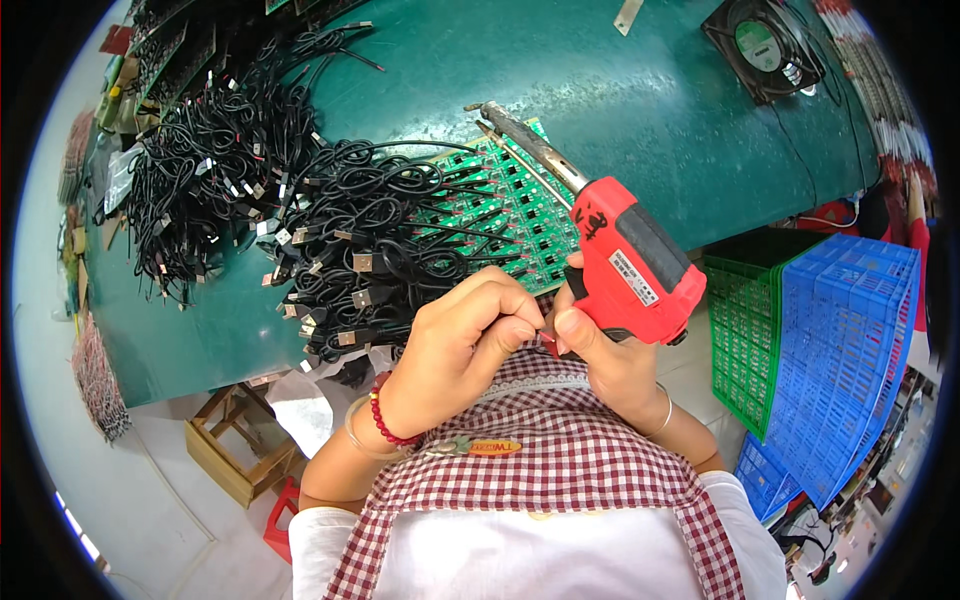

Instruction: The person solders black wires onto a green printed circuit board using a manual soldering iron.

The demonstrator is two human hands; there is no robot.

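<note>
At the near edge of the green tabletop [620,110], the right hand [610,365] grips a red soldering gun [625,265], its tip over the green circuit boards [510,215]. The left hand [460,335] pinches something small, perhaps a wire end, touching the right fingertips. Black cables [300,210] lie piled toward the table's left corner.

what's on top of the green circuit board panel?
Black cable ends lie across the green circuit board panel, and the red soldering gun in the right hand overlaps its right edge. The board's left part is covered.

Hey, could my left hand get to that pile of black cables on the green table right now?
Probably yes. The left hand hovers just beside the black cables with nothing between them, though its fingertips are pinched together at the right hand, which grips the red soldering gun.
</note>
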